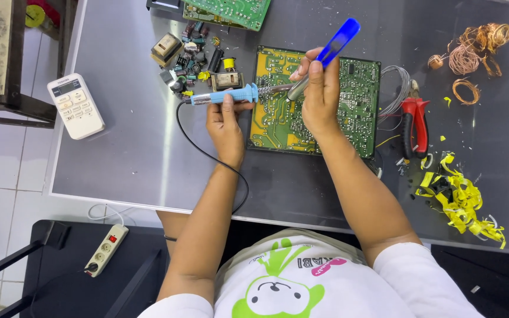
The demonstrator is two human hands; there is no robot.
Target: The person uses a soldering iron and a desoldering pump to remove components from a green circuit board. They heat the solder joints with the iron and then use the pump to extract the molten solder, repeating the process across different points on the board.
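A green and yellow printed circuit board lies flat, solder side up, near the centre of a grey glass-topped table. The left hand, at the board's nine o'clock edge, has its fingers clamped around a blue-handled soldering iron whose metal tip reaches onto the board. The right hand, over the board's middle, has its fingers wrapped tight on a desoldering pump with a silver barrel and blue plunger, its nozzle just beside the iron's tip.

At the board's ten o'clock sits a pile of loose removed components. At three o'clock lie red-handled pliers and a coil of grey wire. At four o'clock are yellow tape scraps; at two o'clock, tangled copper wire. A white remote control rests at the table's nine o'clock edge.

Risks, as I judge them: the iron held too long on one spot may lift a copper pad; its black cord trails under the left wrist and may snag, jerking the hot tip toward the fingers.
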